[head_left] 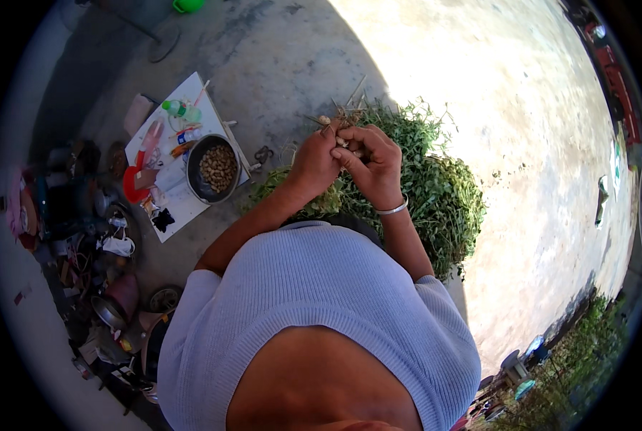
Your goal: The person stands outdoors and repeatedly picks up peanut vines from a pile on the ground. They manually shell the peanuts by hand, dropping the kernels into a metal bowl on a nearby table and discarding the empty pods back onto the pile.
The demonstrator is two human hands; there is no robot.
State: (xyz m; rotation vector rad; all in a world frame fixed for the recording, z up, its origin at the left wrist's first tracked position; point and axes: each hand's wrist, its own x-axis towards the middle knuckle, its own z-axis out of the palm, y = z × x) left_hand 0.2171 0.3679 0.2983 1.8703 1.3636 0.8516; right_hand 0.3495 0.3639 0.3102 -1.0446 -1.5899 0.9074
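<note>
My left hand (pixel 315 164) and my right hand (pixel 375 162) meet in front of my chest, over a heap of green peanut plants (pixel 436 183). Between them is the root end of a peanut plant (pixel 346 118), with pale pods on it. The left fingers are closed round its stems, and one peanut (pixel 324 120) pokes out above them. My right thumb and fingers are curled round several peanuts beside the left fingertips; the palm partly hides them. To the left, a dark round pan (pixel 194 188) holds a layer of unshelled peanuts (pixel 219 169).
Under the pan is a low white table (pixel 181 219), with a green-capped bottle (pixel 182 110), a red container (pixel 133 185) and small items on it. Clutter with pots (pixel 109 312) crowds the far left. A round-based stand (pixel 164 44) is at the upper left; sunlit concrete (pixel 543 144) stretches right.
</note>
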